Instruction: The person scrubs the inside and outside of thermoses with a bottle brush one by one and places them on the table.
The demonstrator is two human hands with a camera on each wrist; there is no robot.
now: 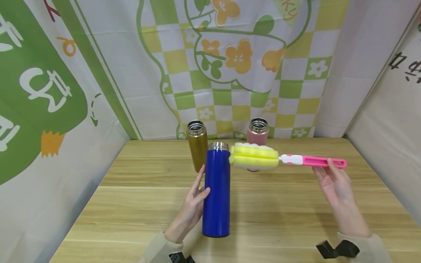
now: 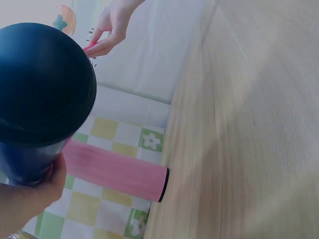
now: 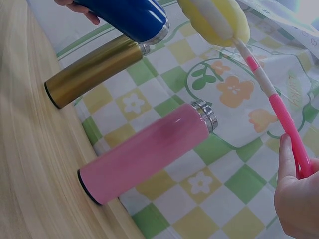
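Observation:
My left hand (image 1: 201, 188) grips a tall blue bottle (image 1: 217, 193) by its left side; the bottle is upright with an open steel mouth. The left wrist view shows its dark base (image 2: 40, 84) held off the table, my thumb (image 2: 47, 186) against it. My right hand (image 1: 325, 171) pinches the pink handle (image 1: 323, 162) of a bottle brush held level. Its yellow and white sponge head (image 1: 254, 157) hovers just right of the blue bottle's mouth. In the right wrist view the sponge head (image 3: 214, 17) is beside the blue bottle (image 3: 129, 15).
A gold bottle (image 1: 197, 149) and a pink bottle (image 1: 258, 133) stand open at the back of the wooden table (image 1: 283, 212). Patterned cloth walls (image 1: 230, 73) close in the back and both sides.

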